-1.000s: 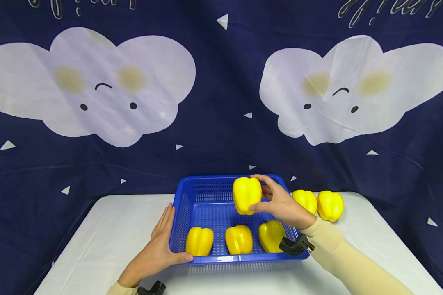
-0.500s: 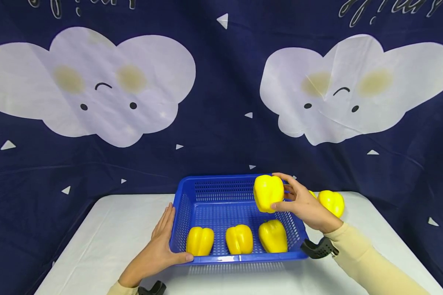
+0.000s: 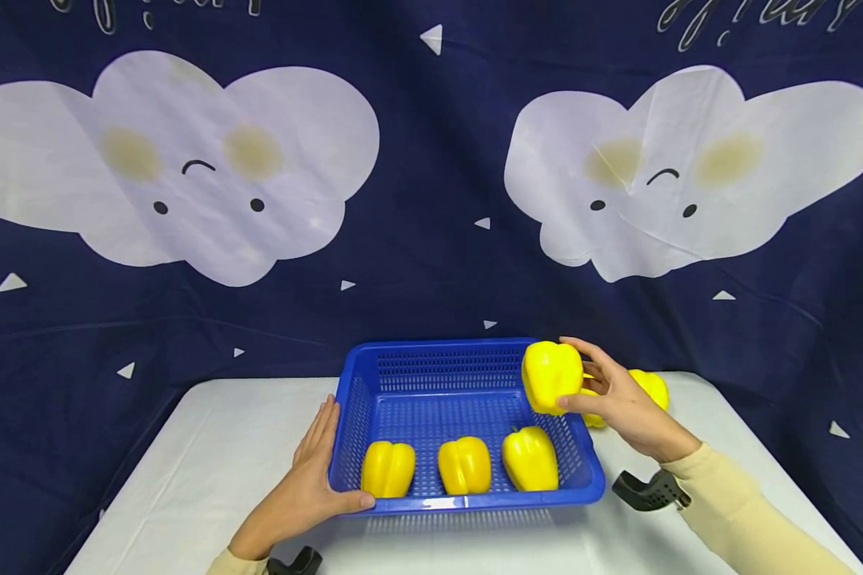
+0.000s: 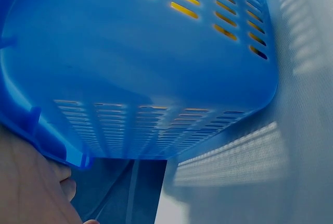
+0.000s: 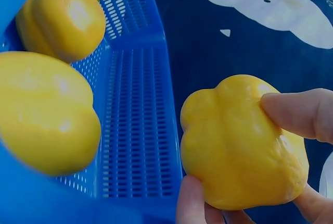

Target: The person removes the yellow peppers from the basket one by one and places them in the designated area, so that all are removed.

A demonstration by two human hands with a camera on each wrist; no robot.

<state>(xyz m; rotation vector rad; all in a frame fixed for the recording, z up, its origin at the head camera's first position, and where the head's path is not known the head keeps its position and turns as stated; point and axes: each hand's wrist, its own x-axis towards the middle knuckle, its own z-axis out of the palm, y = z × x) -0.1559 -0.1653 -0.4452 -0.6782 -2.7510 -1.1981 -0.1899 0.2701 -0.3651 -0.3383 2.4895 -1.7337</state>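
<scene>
The pepper (image 3: 550, 377) hung near the far right corner of the basket (image 3: 503, 501), the right hand (image 3: 631, 411) curling thumb and fingers around its sides, seemingly for security. The left hand (image 3: 306, 485), fingers straight, lay along the basket's left side, probably steadying it.

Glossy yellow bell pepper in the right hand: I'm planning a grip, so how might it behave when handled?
The glossy yellow bell pepper is probably fairly stiff: its lobes look full where the right hand pinches it. Its shiny, smooth skin may be slippery. Bulging lobes with grooves between suggest it might rock rather than roll evenly.
</scene>
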